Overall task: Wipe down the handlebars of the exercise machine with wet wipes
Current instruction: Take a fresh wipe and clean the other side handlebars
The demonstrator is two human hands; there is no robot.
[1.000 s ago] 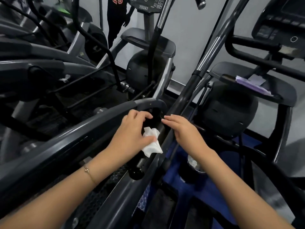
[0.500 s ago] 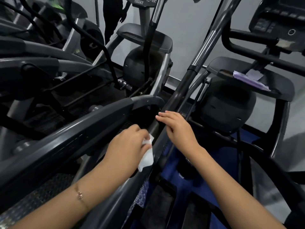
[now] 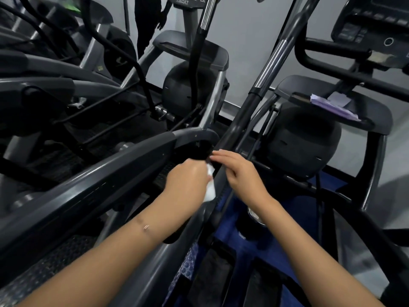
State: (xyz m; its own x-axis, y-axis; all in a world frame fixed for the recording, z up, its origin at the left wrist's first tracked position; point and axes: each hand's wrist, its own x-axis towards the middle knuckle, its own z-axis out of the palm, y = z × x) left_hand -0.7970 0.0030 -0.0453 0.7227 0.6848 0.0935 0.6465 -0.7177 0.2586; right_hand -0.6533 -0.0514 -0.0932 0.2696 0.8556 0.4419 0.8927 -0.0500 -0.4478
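A long black handlebar (image 3: 241,111) of the exercise machine runs diagonally from the upper right down to the lower middle. My left hand (image 3: 188,180) grips a white wet wipe (image 3: 210,189) and holds it against the bar's left side. Only a folded strip of the wipe shows under my palm. My right hand (image 3: 239,171) rests on top of the same bar just above the wipe, its fingers laid across it and slightly bent. The chrome section of the bar (image 3: 272,63) lies higher up.
A purple wipe packet (image 3: 332,105) lies on the right machine's shelf (image 3: 376,120). A grey curved rail (image 3: 110,171) crosses at left. More machines crowd the left and back; a person in black (image 3: 148,21) stands far behind. Blue floor mat (image 3: 294,207) lies below.
My left hand slid down the bar with the wipe and has come back up close to my right hand. The right hand stayed on the bar.
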